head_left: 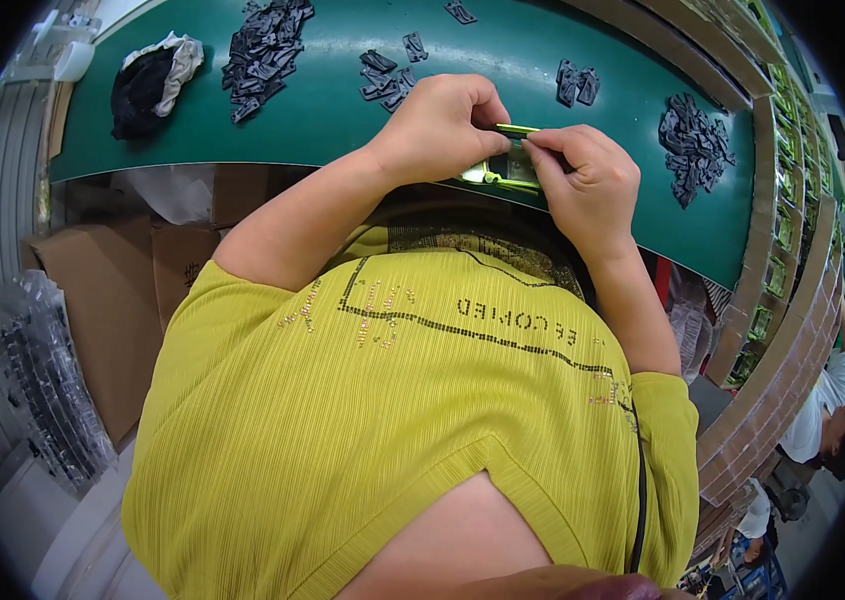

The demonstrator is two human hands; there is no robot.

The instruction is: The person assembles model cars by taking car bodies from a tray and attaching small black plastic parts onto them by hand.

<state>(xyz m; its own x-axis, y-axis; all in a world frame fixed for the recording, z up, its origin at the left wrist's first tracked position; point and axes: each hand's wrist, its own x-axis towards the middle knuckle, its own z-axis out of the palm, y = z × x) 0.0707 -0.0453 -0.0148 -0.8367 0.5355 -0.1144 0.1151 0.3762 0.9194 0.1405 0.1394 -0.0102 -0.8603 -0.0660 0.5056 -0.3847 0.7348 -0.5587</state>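
A green worktop (343,120) curves away before you, and on it: two big heaps of black parts, one left (268,55), one right (696,148), too dense to count! Between them, two small clusters (388,80) (578,83) and two loose parts (415,46) (461,11). One dark-and-white cloth bundle (155,85) sits far left; racks of green pieces (788,220) line the right. Your left hand (488,125) partly blocks the nearer cluster. And here's the one green-framed piece (515,182), at the worktop's near edge, pinched between your left hand and right hand (543,160): bright green rims, darker middle, partly hidden by your fingers.
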